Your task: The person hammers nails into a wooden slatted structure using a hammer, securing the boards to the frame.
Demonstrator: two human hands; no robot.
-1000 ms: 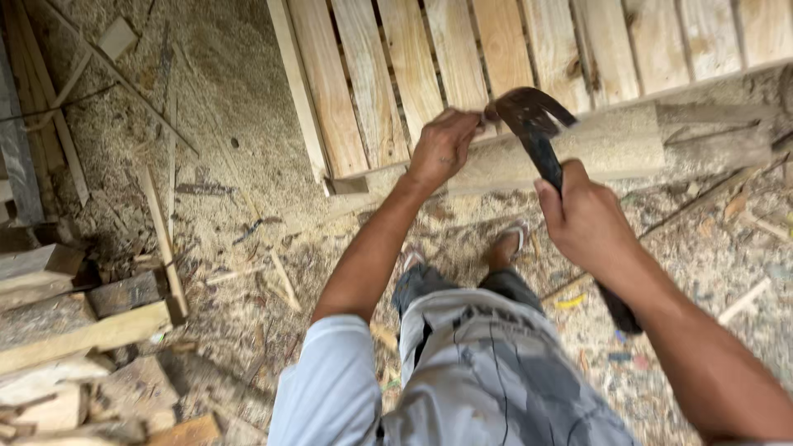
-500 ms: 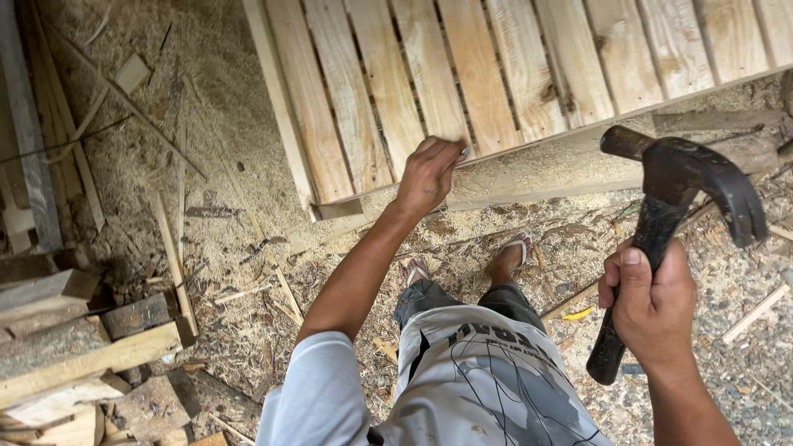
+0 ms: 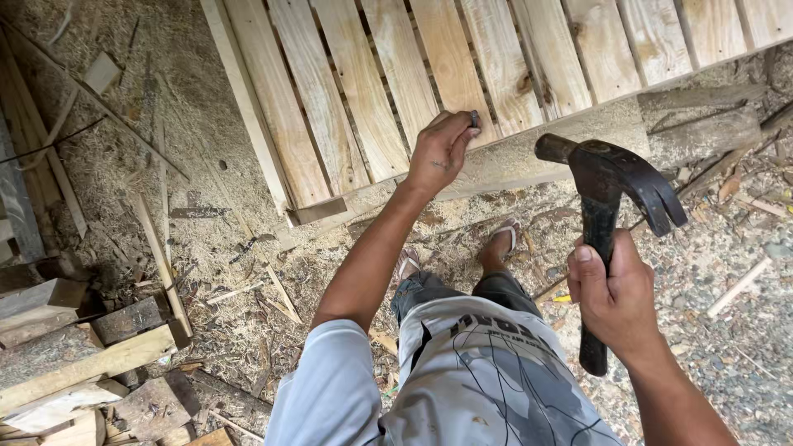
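Your left hand [image 3: 443, 149] was pinched shut on a small nail [image 3: 474, 118], thumb and forefinger closed round it, holding it at the near edge of the slatted wooden pallet [image 3: 363, 91], right where the slats meet the long timber rail [image 3: 529, 157] running from left to right along that edge. How the nail was angled to the wood was too small to tell.

Your right hand [image 3: 615, 297] was wrapped tight round the dark handle of a claw hammer [image 3: 607, 186], fist fully closed, the handle standing nearly upright and the head raised above your knuckles. The striking face pointed left, toward the nail; the claw curved away to the right. So the nail lay to the left of and farther away than the hammer head, with open air between the two and nothing in the gap. Your left fingers [image 3: 454, 132] sat just beside the nail, so they were the only thing close to that line.

Your sandalled foot [image 3: 502, 244] was planted on the sawdust-covered ground [image 3: 206, 239] just near of the rail. Well off to the left lay a heap of offcut wood blocks [image 3: 83, 347] and thin scattered strips [image 3: 161, 239], apart from both hands.
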